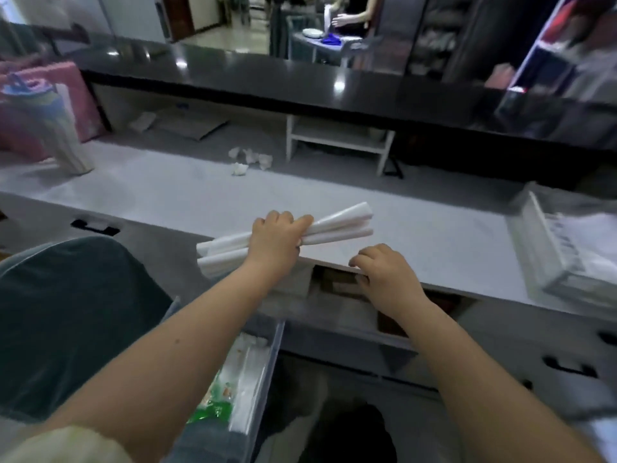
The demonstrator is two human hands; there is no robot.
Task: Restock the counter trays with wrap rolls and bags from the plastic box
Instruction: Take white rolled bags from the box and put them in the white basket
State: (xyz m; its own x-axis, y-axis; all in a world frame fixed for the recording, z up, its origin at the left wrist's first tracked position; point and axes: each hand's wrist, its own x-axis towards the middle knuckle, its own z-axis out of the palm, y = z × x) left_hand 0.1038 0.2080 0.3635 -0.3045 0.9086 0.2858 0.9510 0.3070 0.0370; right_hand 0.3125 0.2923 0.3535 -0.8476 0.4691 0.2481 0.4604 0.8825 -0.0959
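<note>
No legible text, label, brand or number anywhere. Dark printed marks on the stack (569,247) in the right tray (541,225), too blurred to read. Green print on a packet (210,409) in the plastic box (267,362), likewise not legible.

My left hand (275,238) and right hand (384,272) are bare, and so are both forearms behind them. Well back from the grip, up by my left elbow, a pale cream sleeve (66,442) of soft-looking fabric covers the arm.
</note>
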